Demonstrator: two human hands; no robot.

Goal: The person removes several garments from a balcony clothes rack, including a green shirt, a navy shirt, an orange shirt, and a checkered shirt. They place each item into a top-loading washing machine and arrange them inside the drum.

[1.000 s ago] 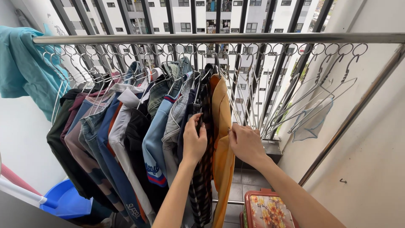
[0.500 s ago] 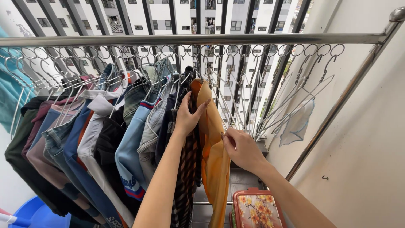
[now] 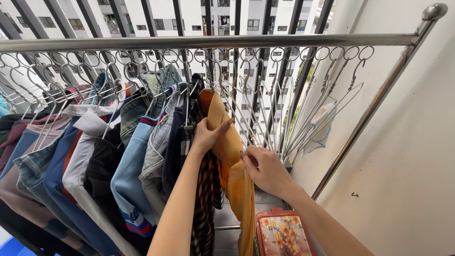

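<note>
Orange garment (image 3: pixel 233 161): we are losing its hem below the bottom edge, and our left hand (image 3: pixel 207 135) is covering part of its collar.
Right hand (image 3: pixel 265 169): we are hiding whatever its fingertips pinch.
Floral tin (image 3: pixel 281 234): the bottom edge is cutting it off.
Hanging clothes (image 3: pixel 95 156): the left edge is cropping them.
Pale cloth (image 3: pixel 318 129): empty hangers (image 3: pixel 303 123) are partly screening it.

Packed clothes (image 3: pixel 118 156) block left; empty hangers (image 3: pixel 303 109) crowd right; floral box (image 3: pixel 282 234) below.
</note>
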